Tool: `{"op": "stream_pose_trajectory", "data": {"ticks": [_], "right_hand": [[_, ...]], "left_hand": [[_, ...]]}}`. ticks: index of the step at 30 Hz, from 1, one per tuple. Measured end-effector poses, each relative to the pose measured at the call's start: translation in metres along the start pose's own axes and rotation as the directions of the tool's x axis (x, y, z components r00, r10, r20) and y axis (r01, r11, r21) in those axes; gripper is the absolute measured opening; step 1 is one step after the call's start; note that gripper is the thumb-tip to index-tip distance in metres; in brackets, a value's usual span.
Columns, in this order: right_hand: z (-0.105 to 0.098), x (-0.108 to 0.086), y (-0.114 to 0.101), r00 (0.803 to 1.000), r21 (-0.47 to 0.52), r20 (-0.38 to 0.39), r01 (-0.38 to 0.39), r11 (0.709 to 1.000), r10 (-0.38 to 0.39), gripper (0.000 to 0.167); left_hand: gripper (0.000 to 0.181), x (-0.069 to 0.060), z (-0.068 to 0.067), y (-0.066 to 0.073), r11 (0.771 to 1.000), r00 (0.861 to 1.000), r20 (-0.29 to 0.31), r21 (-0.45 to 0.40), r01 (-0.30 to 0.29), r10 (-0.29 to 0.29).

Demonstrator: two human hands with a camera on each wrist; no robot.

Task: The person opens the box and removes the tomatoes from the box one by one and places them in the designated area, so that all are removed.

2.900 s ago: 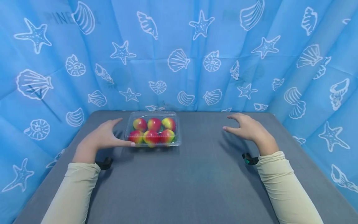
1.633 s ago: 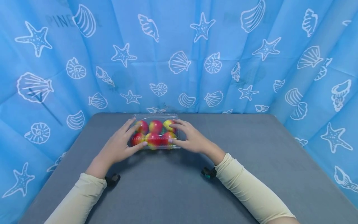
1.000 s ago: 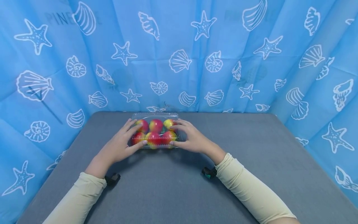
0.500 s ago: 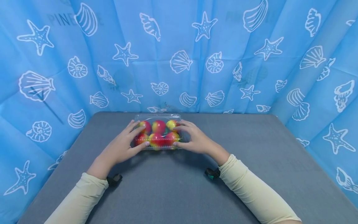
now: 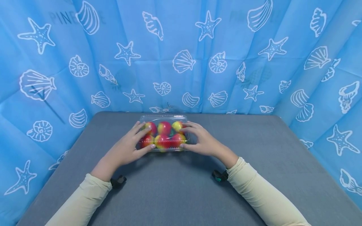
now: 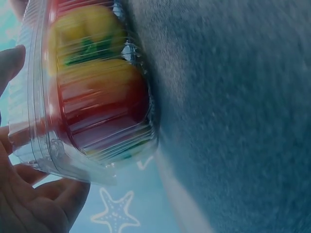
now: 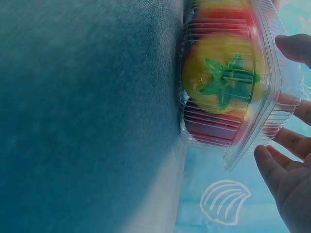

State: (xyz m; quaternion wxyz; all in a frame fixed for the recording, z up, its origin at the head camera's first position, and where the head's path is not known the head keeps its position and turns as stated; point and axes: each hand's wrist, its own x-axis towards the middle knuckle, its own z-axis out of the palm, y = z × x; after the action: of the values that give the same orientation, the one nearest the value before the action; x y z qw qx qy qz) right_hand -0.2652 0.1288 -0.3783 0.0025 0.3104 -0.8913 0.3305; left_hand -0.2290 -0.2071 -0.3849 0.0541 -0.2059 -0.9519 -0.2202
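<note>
At my head feed's far left I have a blue curtain (image 5: 17,125) printed with white starfish and seashells; it spans the whole back and comes round on the right too. Next is the person's cream left sleeve (image 5: 82,201), with a black wrist device (image 5: 118,181) beside the cuff.

The left hand (image 5: 128,148) grasps the left end of a clear plastic clamshell container (image 5: 163,118), thumb at the front edge, fingers curved about the side. I find that container left of center near the back of the gray tabletop (image 5: 169,188); I can't tell whether its base is quite touching.

Inside, I count six red-and-yellow fruits (image 5: 164,128) in two rows of three, lid down over them. My right wrist feed shows a green star-shaped calyx (image 7: 228,80) on one.

The right hand (image 5: 205,142) grasps the container's right end, thumb in front, fingers spread and bent. Beyond it I see a second black device (image 5: 219,175) and the cream right sleeve (image 5: 263,191).
</note>
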Motion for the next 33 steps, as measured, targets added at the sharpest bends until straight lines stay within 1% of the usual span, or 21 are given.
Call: {"op": "stream_pose_trajectory", "data": {"ticks": [5,13,22,33], "right_hand": [[-0.004,-0.007,0.004,1.0,0.001,-0.009,0.01,1.0,-0.01,0.058],[-0.013,-0.021,0.009,1.0,-0.003,-0.012,0.014,1.0,-0.014,0.058],[-0.023,-0.04,0.012,1.0,0.007,-0.014,0.003,1.0,-0.003,0.056],[-0.03,-0.061,0.016,0.999,0.0,-0.036,0.02,1.0,-0.02,0.056]], "left_hand": [[0.085,-0.001,0.002,0.006,1.0,1.0,0.025,-0.021,-0.01,0.01],[0.088,-0.002,0.005,0.017,0.999,0.998,0.058,-0.018,-0.033,0.034],[0.085,-0.004,0.009,0.032,0.994,0.992,0.072,-0.036,-0.099,0.101],[0.086,-0.007,0.015,0.043,0.99,0.987,0.096,-0.055,-0.127,0.132]]}}
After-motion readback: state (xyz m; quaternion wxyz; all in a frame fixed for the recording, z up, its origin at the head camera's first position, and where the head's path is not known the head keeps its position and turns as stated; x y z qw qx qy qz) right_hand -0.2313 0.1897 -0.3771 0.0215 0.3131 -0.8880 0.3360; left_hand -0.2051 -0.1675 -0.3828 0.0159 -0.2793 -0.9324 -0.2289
